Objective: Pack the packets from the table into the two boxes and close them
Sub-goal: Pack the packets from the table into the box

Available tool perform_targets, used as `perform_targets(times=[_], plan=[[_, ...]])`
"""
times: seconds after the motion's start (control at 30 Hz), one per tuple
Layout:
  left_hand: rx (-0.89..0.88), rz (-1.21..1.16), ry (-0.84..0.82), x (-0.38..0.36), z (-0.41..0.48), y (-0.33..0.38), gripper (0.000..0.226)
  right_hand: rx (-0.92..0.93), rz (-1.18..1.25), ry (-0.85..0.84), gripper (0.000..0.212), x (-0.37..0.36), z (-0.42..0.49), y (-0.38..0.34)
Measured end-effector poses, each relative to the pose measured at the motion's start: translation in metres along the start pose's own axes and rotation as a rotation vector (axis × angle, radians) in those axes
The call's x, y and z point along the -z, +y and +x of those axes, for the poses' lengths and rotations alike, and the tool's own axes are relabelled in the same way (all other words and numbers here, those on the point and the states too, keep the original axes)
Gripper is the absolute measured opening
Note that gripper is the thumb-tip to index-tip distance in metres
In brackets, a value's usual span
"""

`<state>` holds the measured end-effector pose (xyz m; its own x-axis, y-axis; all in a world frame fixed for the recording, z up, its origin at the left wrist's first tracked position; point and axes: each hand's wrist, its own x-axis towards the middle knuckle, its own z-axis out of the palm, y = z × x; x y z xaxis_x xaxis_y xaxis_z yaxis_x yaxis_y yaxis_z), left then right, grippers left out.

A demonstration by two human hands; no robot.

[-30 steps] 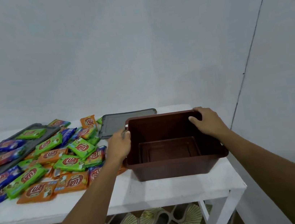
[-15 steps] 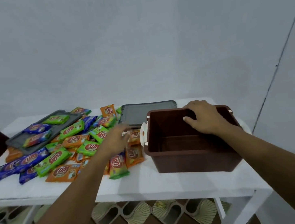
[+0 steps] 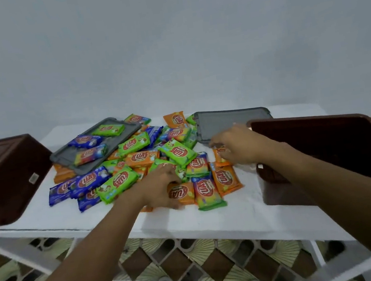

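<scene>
Hands have left the brown box [image 3: 337, 142] at the right; left hand [image 3: 160, 186] now closes on an orange packet [image 3: 180, 192], right hand [image 3: 235, 145] pinches another [image 3: 220, 156]. Packets [image 3: 135, 161] still litter the surface [image 3: 226, 215], so packing is just starting; second box [image 3: 6, 175] waits left, both lids off.

Two dark brown plastic boxes stand on the white table [image 3: 214, 219] — one at the left edge [image 3: 6, 175], one at the right [image 3: 337, 142]. Two flat grey plastic lids lie among the packets, the left lid [image 3: 67, 157] carrying three packets, the right lid [image 3: 220, 123] bare. The heap of glossy snack packets [image 3: 139, 157] — orange, green, blue and rainbow-striped — overlaps too much for an exact count; roughly thirty show. Two bare hands reach in: left hand [image 3: 160, 186], right hand [image 3: 235, 145].
</scene>
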<state>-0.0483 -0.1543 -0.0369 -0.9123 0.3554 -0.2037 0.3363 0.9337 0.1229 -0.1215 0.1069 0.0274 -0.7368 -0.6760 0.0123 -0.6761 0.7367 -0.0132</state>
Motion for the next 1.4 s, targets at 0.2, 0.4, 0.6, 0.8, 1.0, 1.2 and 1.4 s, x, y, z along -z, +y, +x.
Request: perform_targets(times=[0.2,0.4,0.6,0.8,1.0,1.2,1.4], plan=[[-0.083,-0.017,0.041,-0.006,0.002,-0.008,0.071,-0.047,-0.052,-0.21,0.035,-0.019,0.021,-0.036],[-0.033,-0.559,0.138,-0.009,-0.005,-0.027,0.06,-0.225,-0.128,-0.173,0.04,-0.026,0.026,-0.04],[0.031,-0.661,0.331,0.019,0.0,-0.04,0.068,-0.44,-0.082,-0.258,0.043,-0.039,0.046,-0.044],[0.097,-0.383,0.267,0.032,0.007,-0.054,0.083,-0.701,0.129,-0.234,0.086,-0.05,0.056,-0.048],[0.099,-0.332,0.218,0.032,0.017,-0.062,0.092,-0.65,0.062,-0.344,0.108,-0.032,0.067,-0.054],[0.085,-0.358,0.235,0.038,0.027,-0.064,0.097,-0.383,-0.079,-0.268,0.081,0.025,0.053,-0.053],[0.032,-0.404,0.268,0.061,0.043,-0.032,0.096,-0.343,0.166,-0.174,0.087,0.055,0.017,-0.011]])
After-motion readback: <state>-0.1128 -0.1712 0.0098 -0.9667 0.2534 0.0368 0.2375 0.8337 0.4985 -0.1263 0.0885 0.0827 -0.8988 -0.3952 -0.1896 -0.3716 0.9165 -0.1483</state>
